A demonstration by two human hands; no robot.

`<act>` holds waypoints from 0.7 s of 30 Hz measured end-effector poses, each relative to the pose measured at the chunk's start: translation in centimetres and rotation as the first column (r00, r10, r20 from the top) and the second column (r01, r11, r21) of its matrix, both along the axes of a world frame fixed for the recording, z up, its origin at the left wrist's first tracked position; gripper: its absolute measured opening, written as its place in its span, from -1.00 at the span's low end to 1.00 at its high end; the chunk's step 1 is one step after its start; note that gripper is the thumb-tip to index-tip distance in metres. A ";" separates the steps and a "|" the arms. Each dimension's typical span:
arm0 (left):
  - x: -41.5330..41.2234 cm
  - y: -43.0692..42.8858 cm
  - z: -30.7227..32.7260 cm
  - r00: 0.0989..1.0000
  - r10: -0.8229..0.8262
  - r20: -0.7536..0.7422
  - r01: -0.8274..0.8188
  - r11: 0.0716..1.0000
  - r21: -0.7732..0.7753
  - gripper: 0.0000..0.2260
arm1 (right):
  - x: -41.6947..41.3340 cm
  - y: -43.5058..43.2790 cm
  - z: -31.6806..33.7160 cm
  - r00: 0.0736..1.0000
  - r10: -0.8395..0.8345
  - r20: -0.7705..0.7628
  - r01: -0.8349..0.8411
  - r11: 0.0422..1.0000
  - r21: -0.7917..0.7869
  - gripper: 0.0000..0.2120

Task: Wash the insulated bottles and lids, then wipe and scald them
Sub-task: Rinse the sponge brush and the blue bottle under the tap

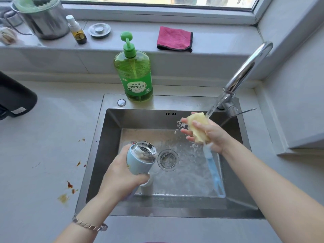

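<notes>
My left hand (122,179) grips a light blue insulated bottle (140,160) over the steel sink (112,130), its open steel mouth tilted up and to the right. My right hand (208,132) squeezes the yellow sponge head of a bottle brush (197,125) under the running water of the tap (245,69). The brush's blue handle (213,169) hangs down from that hand toward the sink's right side. A white rounded object (147,185) lies in the basin just below my left hand. Beside the bottle's mouth a small red-and-white piece shows.
A green dish soap pump bottle (134,71) stands on the sink's back rim. A pink cloth (174,38), a sink strainer plug (99,30), a small spray bottle (77,30) and a steel pot (43,18) sit on the window ledge. Brown stains (70,185) mark the left counter. The drain (168,160) is open.
</notes>
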State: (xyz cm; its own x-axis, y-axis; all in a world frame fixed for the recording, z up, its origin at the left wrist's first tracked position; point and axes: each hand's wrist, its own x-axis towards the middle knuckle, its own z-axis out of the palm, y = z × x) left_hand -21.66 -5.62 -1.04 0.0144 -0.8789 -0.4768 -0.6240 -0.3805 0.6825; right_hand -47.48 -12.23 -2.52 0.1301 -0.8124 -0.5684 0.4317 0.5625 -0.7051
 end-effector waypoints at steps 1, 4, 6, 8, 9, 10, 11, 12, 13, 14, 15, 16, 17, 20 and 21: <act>0.0 0.0 -0.1 1.000 0.001 0.002 -0.001 1.000 0.001 -0.36 | 0.1 -0.1 0.0 0.999 0.005 0.032 -0.005 1.000 -0.006 -0.75; 0.1 -0.1 -0.2 1.000 0.005 0.003 -0.005 1.000 0.009 -0.38 | 0.2 -0.5 -0.2 0.999 0.022 0.024 -0.021 1.000 -0.013 -0.74; 0.1 -0.1 -0.3 1.000 0.003 0.005 -0.003 1.000 0.012 -0.38 | 0.2 -0.7 -0.5 0.999 0.040 -0.022 -0.041 0.998 -0.038 -0.70; 0.0 -0.1 -0.3 1.000 0.002 0.001 -0.002 1.000 0.014 -0.40 | 0.3 -1.0 -0.6 0.992 0.060 -0.113 -0.063 0.998 -0.024 -0.63; 0.0 -0.1 -0.3 1.000 -0.002 0.002 0.002 1.000 0.014 -0.40 | 0.5 -1.2 -0.5 0.984 0.066 -0.162 -0.065 0.998 0.015 -0.56; -0.1 -0.2 -0.4 1.000 -0.005 0.004 0.005 1.000 0.014 -0.41 | 0.7 -1.4 -0.4 0.976 0.072 -0.208 -0.060 0.996 0.063 -0.48; -0.1 -0.2 -0.4 1.000 -0.006 0.005 0.006 1.000 0.013 -0.40 | 0.8 -1.6 -0.3 0.967 0.078 -0.243 -0.056 0.993 0.100 -0.43; -0.1 -0.2 -0.4 1.000 -0.005 0.005 0.005 1.000 0.013 -0.39 | 0.9 -1.7 -0.2 0.960 0.080 -0.268 -0.050 0.992 0.117 -0.41; -0.1 -0.2 -0.5 1.000 -0.004 0.006 0.004 1.000 0.013 -0.39 | 1.0 -1.7 -0.3 0.955 0.072 -0.287 -0.040 0.992 0.117 -0.41; -0.1 -0.2 -0.5 1.000 -0.003 0.008 0.003 1.000 0.013 -0.37 | 1.1 -1.7 -0.3 0.951 0.062 -0.302 -0.029 0.994 0.110 -0.44; -0.1 -0.1 -0.5 1.000 -0.004 0.010 0.004 1.000 0.014 -0.36 | 1.0 -1.7 -0.3 0.948 0.050 -0.314 -0.019 0.995 0.102 -0.47; -0.2 -0.1 -0.6 1.000 -0.005 0.008 0.005 1.000 0.014 -0.35 | 1.0 -1.7 -0.2 0.947 0.041 -0.320 -0.011 0.995 0.094 -0.49; -0.2 -0.1 -0.6 1.000 -0.008 0.006 0.008 1.000 0.014 -0.34 | 1.0 -1.6 -0.2 0.946 0.030 -0.323 -0.003 0.997 0.082 -0.52; -0.1 -0.1 -0.7 1.000 -0.010 0.005 0.009 1.000 0.020 -0.32 | 0.9 -1.5 0.1 0.938 -0.013 -0.348 0.026 0.999 0.033 -0.61; -0.1 -0.1 -0.7 1.000 -0.010 0.007 0.010 1.000 0.020 -0.32 | 1.0 -1.4 0.2 0.930 -0.029 -0.367 0.038 0.999 0.015 -0.62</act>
State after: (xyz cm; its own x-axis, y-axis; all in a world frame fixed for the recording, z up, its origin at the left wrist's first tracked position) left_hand -21.77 -5.71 -1.78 0.0093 -0.8691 -0.4945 -0.6324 -0.3882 0.6704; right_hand -46.51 -13.66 -2.35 -0.1178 -0.7995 -0.5890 0.1643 0.5693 -0.8056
